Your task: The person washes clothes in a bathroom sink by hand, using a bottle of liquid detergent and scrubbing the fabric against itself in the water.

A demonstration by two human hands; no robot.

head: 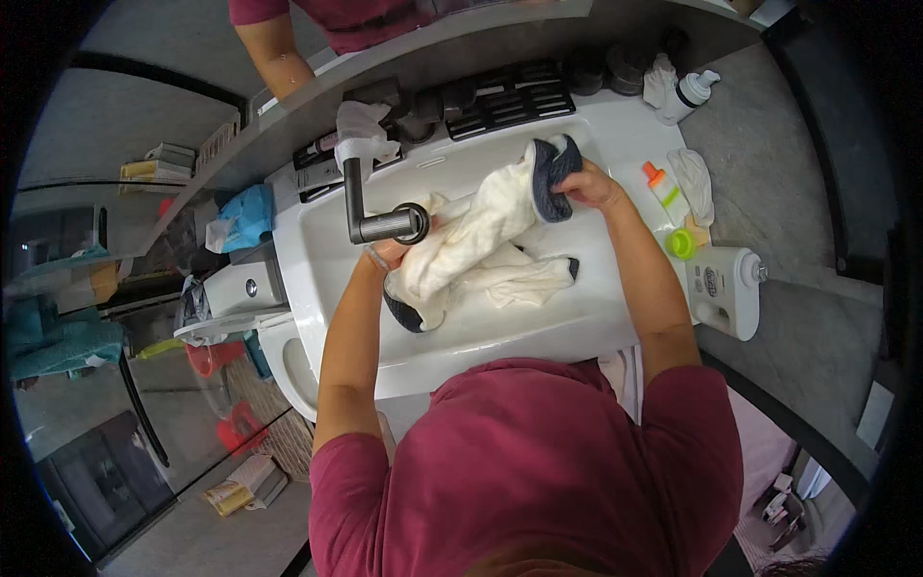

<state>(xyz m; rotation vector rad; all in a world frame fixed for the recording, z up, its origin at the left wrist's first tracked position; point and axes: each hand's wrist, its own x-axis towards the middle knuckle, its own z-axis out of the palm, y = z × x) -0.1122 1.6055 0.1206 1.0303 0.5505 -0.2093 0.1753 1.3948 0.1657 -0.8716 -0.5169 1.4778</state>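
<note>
A wet cream-coloured garment with dark navy trim lies bunched in the white washbasin. My right hand grips a navy-trimmed end near the basin's back right, lifting it off the bottom. Under the black tap, my left hand holds the cloth at the other end; the tap and folds hide most of its fingers. A bracelet circles the left wrist. Between the hands the fabric stretches diagonally, and a narrower part with a dark tip rests on the basin floor.
On the right ledge stand a large white jug, a green cap, an orange-topped bottle and a pump bottle. A black slotted rack lines the back. At left are a toilet and a blue packet.
</note>
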